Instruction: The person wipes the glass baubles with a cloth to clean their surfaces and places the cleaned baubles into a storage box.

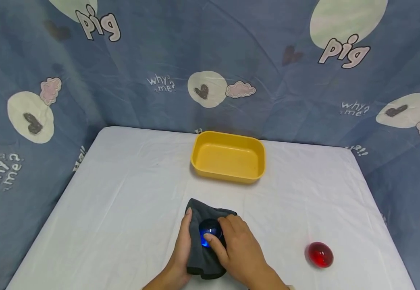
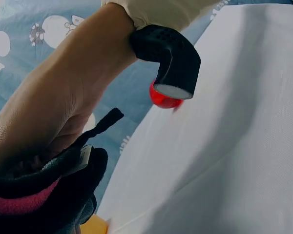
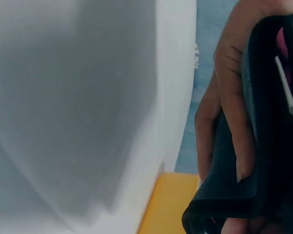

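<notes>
My left hand (image 1: 181, 245) holds a dark grey cloth (image 1: 206, 264) with black edging, its thumb along the left side and its fingers hidden beneath. A glossy, see-through blue ball (image 1: 210, 227) rests on the cloth. From the right, my right hand (image 1: 242, 249) grips this ball, thumb across its front and fingers over its far right side. In the left wrist view, a bit of pink (image 2: 24, 201) shows inside the folded cloth. Fingers (image 3: 234, 107) lie along the cloth in the right wrist view, where the ball is hidden.
A clear red ball (image 1: 320, 254) lies on the white tabletop (image 1: 137, 193), right of my hands. Beyond the cloth stands a yellow rectangular tray (image 1: 228, 177). Blue printed fabric (image 1: 282, 108) hangs behind the table and at both sides.
</notes>
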Tool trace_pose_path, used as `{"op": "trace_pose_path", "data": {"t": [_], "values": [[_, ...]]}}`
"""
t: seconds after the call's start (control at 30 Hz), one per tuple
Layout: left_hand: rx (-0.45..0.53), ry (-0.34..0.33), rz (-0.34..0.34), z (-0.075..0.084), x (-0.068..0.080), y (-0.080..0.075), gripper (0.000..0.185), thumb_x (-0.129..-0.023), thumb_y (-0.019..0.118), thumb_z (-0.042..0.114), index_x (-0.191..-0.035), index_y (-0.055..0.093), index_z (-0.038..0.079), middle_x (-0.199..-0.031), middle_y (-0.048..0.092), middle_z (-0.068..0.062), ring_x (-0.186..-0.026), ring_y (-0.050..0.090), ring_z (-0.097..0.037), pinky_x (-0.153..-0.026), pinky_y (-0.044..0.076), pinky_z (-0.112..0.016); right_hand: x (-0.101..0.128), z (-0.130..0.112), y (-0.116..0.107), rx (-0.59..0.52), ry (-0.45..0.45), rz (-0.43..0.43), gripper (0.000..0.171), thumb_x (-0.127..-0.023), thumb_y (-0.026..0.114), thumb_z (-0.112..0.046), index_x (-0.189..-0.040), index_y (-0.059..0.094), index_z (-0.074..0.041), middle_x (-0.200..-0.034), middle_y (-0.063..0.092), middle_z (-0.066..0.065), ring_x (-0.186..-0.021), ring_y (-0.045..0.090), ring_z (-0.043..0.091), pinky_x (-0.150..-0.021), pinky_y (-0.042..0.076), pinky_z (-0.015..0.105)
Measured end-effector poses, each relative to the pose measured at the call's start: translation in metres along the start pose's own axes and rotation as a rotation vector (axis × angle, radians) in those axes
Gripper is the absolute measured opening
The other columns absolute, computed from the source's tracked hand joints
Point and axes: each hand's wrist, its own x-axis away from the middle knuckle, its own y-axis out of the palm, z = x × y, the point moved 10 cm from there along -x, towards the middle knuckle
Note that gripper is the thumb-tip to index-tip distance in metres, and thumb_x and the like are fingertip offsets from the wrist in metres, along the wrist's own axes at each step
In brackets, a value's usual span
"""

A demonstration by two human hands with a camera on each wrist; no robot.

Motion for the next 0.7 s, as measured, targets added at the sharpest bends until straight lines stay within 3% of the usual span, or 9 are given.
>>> {"op": "trace_pose_path", "data": {"t": [0.1,0.2,0.33,0.43,0.57,0.7], "values": [[-0.008,-0.013,-0.003,-0.002,-0.001,0.000,0.094,-0.095,0.030,0.087,-0.149,0.044,0.011,-0.125,0.062,-0.003,-0.112,0.060,-0.015,-0.100,0.048,-0.030,0.001,0.004,0.003,-0.002,0.054,-0.022,0.049,-0.106,0.059,-0.048,-0.111,0.070,-0.001,-0.097,0.062,0.003,-0.093,0.058,0.016,-0.087,0.054,0.037],[-0.052,-0.034,0.013,-0.006,-0.001,-0.003,0.104,-0.093,0.028,0.089,-0.160,0.028,0.009,-0.145,0.050,-0.009,-0.125,0.051,-0.018,-0.107,0.042,-0.034,0.002,0.004,0.006,0.030,0.092,-0.030,0.046,-0.107,0.059,-0.046,-0.106,0.071,-0.002,-0.094,0.061,0.002,-0.090,0.057,0.016,-0.084,0.054,0.037],[-0.059,-0.035,0.006,-0.006,-0.002,-0.004,0.106,-0.093,0.027,0.089,-0.161,0.025,0.009,-0.146,0.049,-0.010,-0.125,0.051,-0.019,-0.107,0.042,-0.034,0.002,0.003,0.005,0.083,0.117,-0.024,0.047,-0.107,0.058,-0.046,-0.105,0.072,-0.002,-0.093,0.061,0.003,-0.090,0.055,0.018,-0.081,0.051,0.038],[-0.008,-0.009,-0.013,0.000,-0.004,0.000,0.100,-0.093,0.030,0.089,-0.153,0.038,0.010,-0.129,0.060,-0.005,-0.112,0.060,-0.016,-0.099,0.049,-0.030,-0.001,0.001,0.002,0.094,0.107,-0.010,0.057,-0.105,0.058,-0.053,-0.120,0.069,0.001,-0.101,0.062,0.006,-0.094,0.056,0.020,-0.082,0.050,0.040],[0.039,0.015,-0.031,0.008,-0.005,0.003,0.098,-0.092,0.031,0.089,-0.152,0.040,0.012,-0.126,0.060,-0.003,-0.106,0.061,-0.014,-0.092,0.053,-0.029,-0.001,-0.006,-0.001,0.085,0.050,0.017,0.074,-0.099,0.067,-0.056,-0.145,0.055,0.001,-0.107,0.061,0.006,-0.096,0.056,0.020,-0.079,0.046,0.039],[0.062,0.020,-0.041,0.008,-0.004,0.003,0.097,-0.093,0.030,0.089,-0.152,0.042,0.013,-0.130,0.060,-0.004,-0.109,0.061,-0.014,-0.094,0.052,-0.030,0.002,-0.011,0.000,0.076,0.002,0.048,0.076,-0.091,0.080,-0.050,-0.143,0.053,-0.002,-0.107,0.060,0.005,-0.095,0.056,0.018,-0.074,0.043,0.035]]}}
